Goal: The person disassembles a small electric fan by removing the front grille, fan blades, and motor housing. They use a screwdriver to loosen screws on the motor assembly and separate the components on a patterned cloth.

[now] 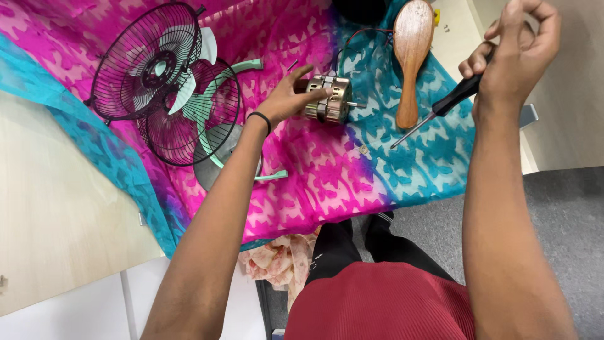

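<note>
My left hand (290, 96) reaches forward and rests its fingers on a small metal fan motor (328, 99) lying on a pink and teal patterned cloth (327, 170). Red and black wires run from the motor toward the far edge. My right hand (516, 53) is raised to the right, closed around the black handle of a screwdriver (440, 108) whose thin shaft points down-left over the teal part of the cloth.
Two dark wire fan guards (151, 69) and pale green fan blades (201, 94) lie at the left of the cloth. A wooden hairbrush (412, 56) lies beyond the motor. A small screw (363, 150) sits on the cloth. Pale wooden tabletop (56, 214) shows at left.
</note>
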